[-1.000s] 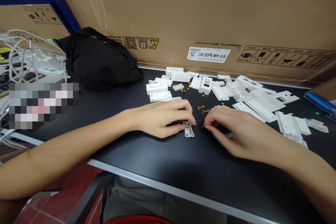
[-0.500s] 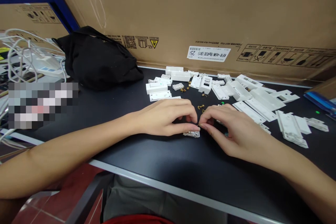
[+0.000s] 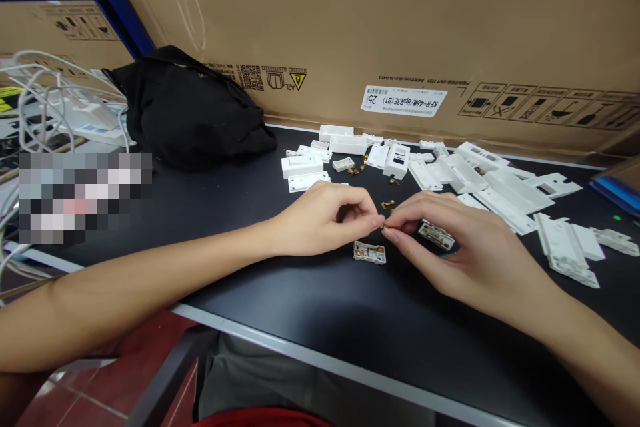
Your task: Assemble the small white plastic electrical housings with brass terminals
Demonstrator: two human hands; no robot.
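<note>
My left hand [image 3: 325, 219] and my right hand [image 3: 450, 247] meet fingertip to fingertip just above the black table [image 3: 310, 307]. Both pinch a tiny brass part [image 3: 384, 225] between thumb and forefinger. Directly below the pinch lies a small white plastic insert [image 3: 369, 252] with brass contacts, untouched. A second small white insert [image 3: 437, 235] sits under my right palm. A few loose brass pieces [image 3: 387, 204] lie just beyond the fingers.
Several white plastic switch parts [image 3: 465, 177] are scattered across the back right of the table. A black bag [image 3: 190, 110] sits at the back left, white cables [image 3: 45, 100] further left. A large cardboard box [image 3: 400, 33] walls the rear. A blue object [image 3: 617, 192] lies far right.
Both hands lifted slightly off the table and brought their fingertips together. The white insert my left hand was touching now lies free beneath them, and a second insert shows under the right hand.
</note>
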